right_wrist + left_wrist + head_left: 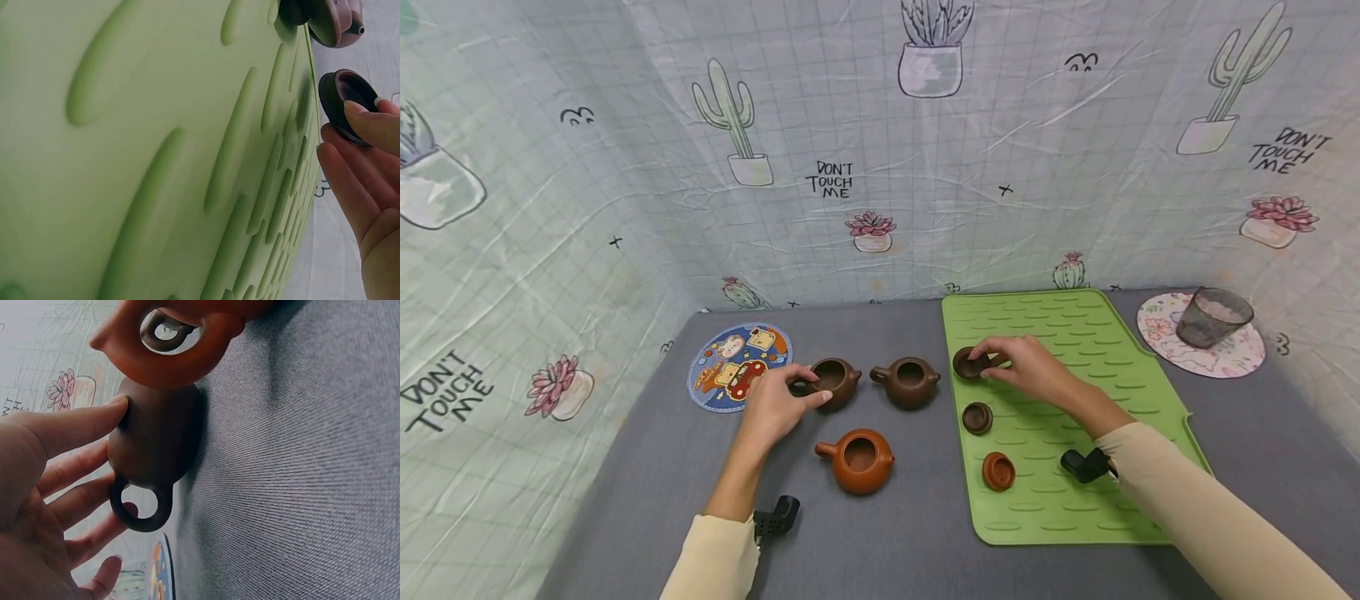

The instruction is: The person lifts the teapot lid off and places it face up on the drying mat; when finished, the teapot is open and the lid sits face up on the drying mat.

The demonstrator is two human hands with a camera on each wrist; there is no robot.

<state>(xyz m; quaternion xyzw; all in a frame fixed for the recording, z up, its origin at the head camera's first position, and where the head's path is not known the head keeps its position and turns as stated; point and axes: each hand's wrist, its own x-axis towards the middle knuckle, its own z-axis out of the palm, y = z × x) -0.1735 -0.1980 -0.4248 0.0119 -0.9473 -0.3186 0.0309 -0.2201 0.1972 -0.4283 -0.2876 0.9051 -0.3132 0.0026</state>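
Nearest the blue mat stands a lidless dark brown teapot (847, 393), which my left hand (773, 407) grips by the sides near its handle. In the left wrist view, the thumb presses one side of the brown pot (156, 434) and the fingers are on its far side. My right hand (1030, 367) pinches a dark brown lid (964, 365) over the left edge of the green mat; the right wrist view shows the lid (333, 106) between thumb and fingers. Beside the held pot is a second open dark teapot (910, 397), and closer to me an orange one (863, 482).
On the green mat (1060, 500) lie a small dark lid (977, 418) and an orange lid (998, 472). A round blue cartoon mat (709, 392) is at the left. A translucent cup (1202, 325) stands on a floral round mat (1217, 360) at far right. Printed cloth backs the table.
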